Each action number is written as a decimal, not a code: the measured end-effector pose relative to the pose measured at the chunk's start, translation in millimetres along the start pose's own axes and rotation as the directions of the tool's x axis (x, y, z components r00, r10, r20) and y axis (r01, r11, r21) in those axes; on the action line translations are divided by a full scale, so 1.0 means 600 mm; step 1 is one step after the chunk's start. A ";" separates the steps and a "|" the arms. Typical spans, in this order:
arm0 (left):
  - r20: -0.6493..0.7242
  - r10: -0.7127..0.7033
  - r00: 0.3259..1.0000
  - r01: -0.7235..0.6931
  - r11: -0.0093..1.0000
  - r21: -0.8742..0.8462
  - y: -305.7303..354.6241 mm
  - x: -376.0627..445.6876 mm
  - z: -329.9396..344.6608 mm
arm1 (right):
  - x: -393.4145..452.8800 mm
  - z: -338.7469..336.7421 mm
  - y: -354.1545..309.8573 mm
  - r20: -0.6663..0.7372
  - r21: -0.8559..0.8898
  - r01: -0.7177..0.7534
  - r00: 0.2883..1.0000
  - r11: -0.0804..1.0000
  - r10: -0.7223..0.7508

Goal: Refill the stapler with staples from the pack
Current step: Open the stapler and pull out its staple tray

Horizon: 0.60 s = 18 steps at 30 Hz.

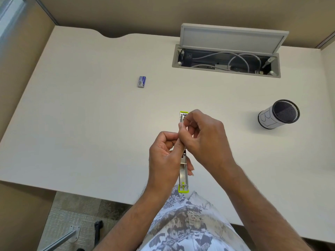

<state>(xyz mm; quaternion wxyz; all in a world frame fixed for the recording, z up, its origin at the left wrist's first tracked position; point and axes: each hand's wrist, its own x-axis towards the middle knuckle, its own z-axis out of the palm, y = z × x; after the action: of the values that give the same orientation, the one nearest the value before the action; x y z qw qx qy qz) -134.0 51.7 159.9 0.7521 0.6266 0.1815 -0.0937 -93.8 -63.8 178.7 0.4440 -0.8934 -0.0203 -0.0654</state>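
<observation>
1. Stapler [183, 171] is flipped fully open, held above the tabletop [90, 124] around lower centre of the frame.
2. Left hand [164, 158] has its grip wrapped round the stapler's middle.
3. Right hand [204, 134] grip is pinched narrow at the upper half; can't make out any staples in it.
4. Staple pack [141, 81] sits well apart, upper left of centre.

Single head-worn wide-angle view, looking steeply down and forward over the desk [90, 124]. Hands sit near the lens at lower centre of frame; the desk's far edge and partition wall [163, 13] run along the top. Floor [72, 214] shows lower left. Edges bow from lens distortion.
</observation>
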 end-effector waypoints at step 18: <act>0.042 0.028 0.999 -0.028 1.000 0.001 0.005 -0.003 -0.003 | -0.001 -0.009 0.001 0.077 -0.025 0.060 0.995 0.998 -0.058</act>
<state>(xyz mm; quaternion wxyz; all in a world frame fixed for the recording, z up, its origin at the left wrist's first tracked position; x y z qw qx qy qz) -135.0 53.9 163.1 0.7564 0.6277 0.1569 -0.0962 -94.7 -68.5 181.8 0.4285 -0.9002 -0.0626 -0.0446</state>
